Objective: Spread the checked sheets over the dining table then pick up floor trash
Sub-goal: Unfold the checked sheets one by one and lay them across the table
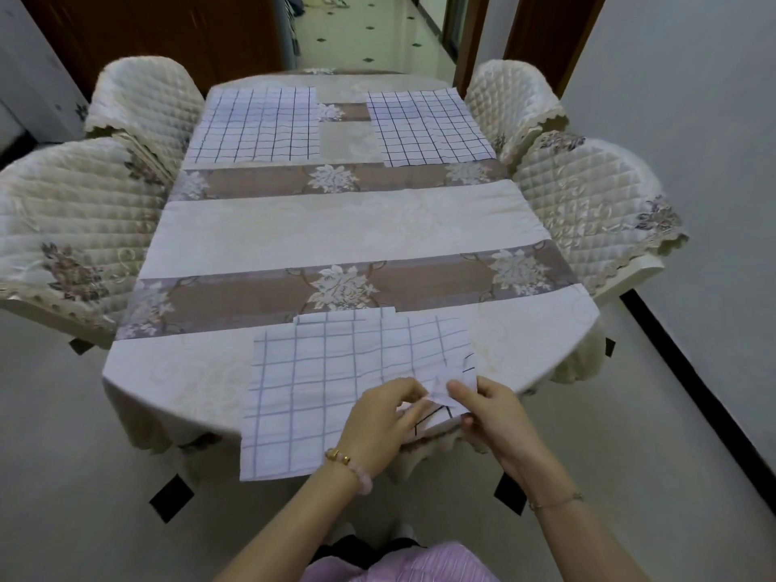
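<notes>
A: Head view: where's the checked sheet?
B: I see it at the near edge of the counter, its near end hanging toward me. My left hand and right hand both pinch its crumpled right corner.

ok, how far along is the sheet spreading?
Done: far-left sheet and far-right sheet lie flat at the far end of the table. In hand: left hand and right hand pinch a corner of the near stack at the near edge, apparently peeling layers apart. Left: the table's middle is uncovered; trash pickup not started, none visible in frame.
</notes>
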`<move>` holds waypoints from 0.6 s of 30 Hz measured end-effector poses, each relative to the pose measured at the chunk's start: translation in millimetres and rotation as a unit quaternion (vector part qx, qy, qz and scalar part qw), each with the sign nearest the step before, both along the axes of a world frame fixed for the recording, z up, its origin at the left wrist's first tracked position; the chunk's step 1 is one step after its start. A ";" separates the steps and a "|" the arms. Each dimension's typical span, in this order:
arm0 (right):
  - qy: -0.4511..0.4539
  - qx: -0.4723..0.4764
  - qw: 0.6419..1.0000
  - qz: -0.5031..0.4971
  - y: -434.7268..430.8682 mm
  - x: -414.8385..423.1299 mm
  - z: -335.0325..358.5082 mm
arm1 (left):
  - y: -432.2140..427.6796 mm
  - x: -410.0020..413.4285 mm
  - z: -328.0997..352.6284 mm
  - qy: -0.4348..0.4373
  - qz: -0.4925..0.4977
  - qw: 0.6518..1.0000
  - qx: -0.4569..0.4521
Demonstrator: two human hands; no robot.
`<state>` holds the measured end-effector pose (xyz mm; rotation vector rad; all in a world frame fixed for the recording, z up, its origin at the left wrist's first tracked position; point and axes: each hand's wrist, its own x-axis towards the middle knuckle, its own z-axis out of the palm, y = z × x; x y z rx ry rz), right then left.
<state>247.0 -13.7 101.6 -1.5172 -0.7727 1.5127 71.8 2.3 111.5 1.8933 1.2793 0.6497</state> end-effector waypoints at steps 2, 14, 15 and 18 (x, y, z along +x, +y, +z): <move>-0.001 0.018 1.000 0.008 5.3 2.8 3.2 | 6.1 -3.6 5.8 -0.032 0.031 0.999 0.000; 0.065 -0.017 0.990 -0.121 63.1 47.9 -5.2 | 93.9 -124.1 11.9 -0.200 0.356 0.905 -0.118; 0.078 -0.016 0.988 -0.132 71.8 51.7 -8.6 | 99.5 -136.8 11.1 -0.201 0.369 0.899 -0.121; 0.075 -0.013 0.985 -0.154 100.8 60.9 -15.0 | 116.2 -168.6 13.0 -0.190 0.413 0.884 -0.110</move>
